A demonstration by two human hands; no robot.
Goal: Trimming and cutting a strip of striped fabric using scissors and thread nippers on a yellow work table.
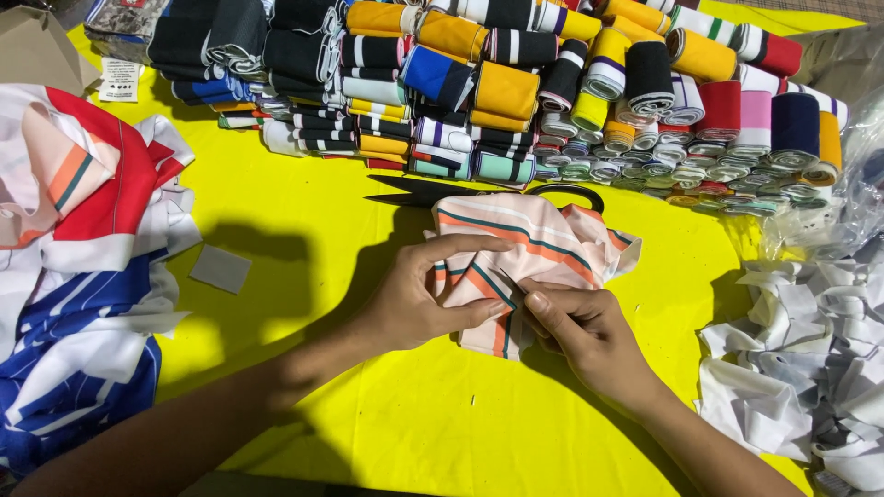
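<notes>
At the far left of the frame lies a heap of red, white and blue printed fabric pieces (pixel 83 276). Above it, in the upper left corner, sits a brown cardboard flap (pixel 32 46), and just beside that a small white rectangular paper label (pixel 120 80) with dark print too small to read. A small grey square patch (pixel 221 269) rests alone on the bright yellow table cover (pixel 304 212), right of the heap.

In the centre, the left hand (pixel 414 299) presses down on a crumpled peach cloth piece with orange and teal stripes (pixel 543 244); its fingers are spread narrowly, index finger arched over the cloth's upper edge and thumb pinning the lower fold. The right hand (pixel 585 336) touches the cloth's lower middle, fingers curled closed around a thin dark pointed tool (pixel 512 282) whose tip meets the cloth between both thumbs.

Just behind the cloth lie black-handled scissors (pixel 442 191). Across the top runs a stack of folded ribbed knit bands in many colours (pixel 516 92). At the lower right sits a pile of white fabric scraps (pixel 810 368), with clear plastic wrapping (pixel 847 184) above it.
</notes>
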